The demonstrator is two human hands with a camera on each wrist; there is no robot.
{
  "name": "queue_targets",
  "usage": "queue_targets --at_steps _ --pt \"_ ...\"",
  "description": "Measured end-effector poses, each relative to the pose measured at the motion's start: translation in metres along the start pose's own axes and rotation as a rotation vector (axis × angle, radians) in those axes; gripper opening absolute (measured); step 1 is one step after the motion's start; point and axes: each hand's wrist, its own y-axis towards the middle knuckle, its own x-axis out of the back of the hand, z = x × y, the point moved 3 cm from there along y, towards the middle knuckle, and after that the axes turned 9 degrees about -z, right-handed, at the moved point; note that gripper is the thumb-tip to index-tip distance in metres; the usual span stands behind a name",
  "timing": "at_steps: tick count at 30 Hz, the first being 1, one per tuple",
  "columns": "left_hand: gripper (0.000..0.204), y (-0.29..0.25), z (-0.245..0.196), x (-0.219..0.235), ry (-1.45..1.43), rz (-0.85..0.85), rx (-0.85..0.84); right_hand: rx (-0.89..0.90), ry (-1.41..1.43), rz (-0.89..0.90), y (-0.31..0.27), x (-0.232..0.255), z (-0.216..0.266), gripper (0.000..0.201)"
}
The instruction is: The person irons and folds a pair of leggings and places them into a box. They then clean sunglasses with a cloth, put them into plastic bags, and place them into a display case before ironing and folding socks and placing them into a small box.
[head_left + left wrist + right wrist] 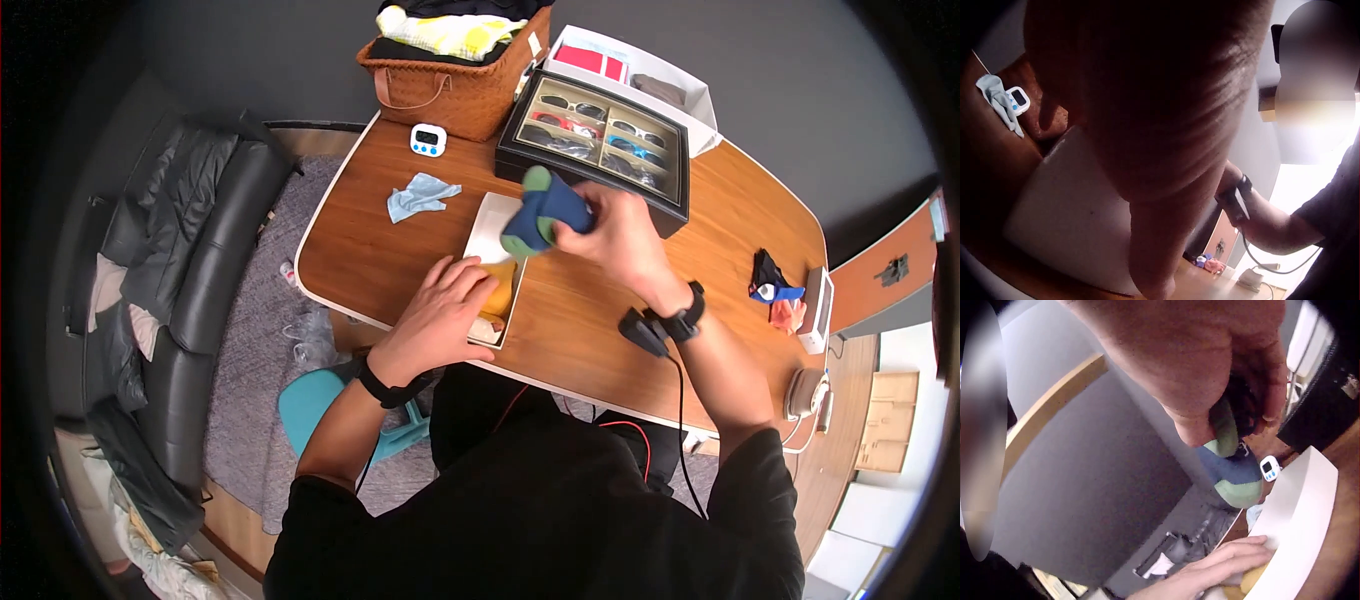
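My right hand (622, 240) pinches a pair of navy socks with green toes and heels (552, 212), held above the far end of a narrow white box (488, 222). In the right wrist view the socks (1235, 469) hang from thumb and fingers. My left hand (435, 312) rests over the near end of the box, its fingers extended across a mustard-yellow folded cloth item (498, 292) inside. A pale beige item (486, 330) lies at the box's near end. In the left wrist view the box wall (1079, 212) stands below the dark, close-up hand.
Behind the box are a light blue cloth (420, 197), a white timer (428, 140), and a brown basket of clothes (440, 95). A black glasses case (600, 140) stands beyond my right hand. To the right lie small dark and red cloth items (775, 285) and another white box (818, 310).
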Motion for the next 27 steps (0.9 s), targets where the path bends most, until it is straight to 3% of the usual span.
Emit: queue_targets --at_steps 4,8,11,18,24,27 --pt "0.102 0.005 0.000 -0.005 -0.001 -0.041 -0.012 0.411 -0.286 0.040 0.020 -0.040 0.015 0.034" --pt "0.094 0.007 0.002 -0.009 -0.065 -0.002 -0.019 0.617 -0.509 0.100 0.011 -0.075 0.005 0.021" --pt "0.065 0.003 0.003 -0.011 -0.074 -0.069 -0.071 0.675 -0.593 0.062 0.008 -0.088 0.001 0.014" --pt "0.056 0.000 0.003 -0.012 -0.099 -0.041 -0.042 0.754 -0.774 0.072 0.001 -0.094 0.008 0.017" --pt "0.057 -0.004 0.006 -0.017 -0.087 -0.049 -0.029 0.718 -0.884 0.043 -0.008 -0.100 0.017 0.016" --pt "0.059 -0.003 0.005 -0.017 -0.076 -0.048 -0.041 0.610 -1.000 0.051 -0.007 -0.109 0.011 0.014"
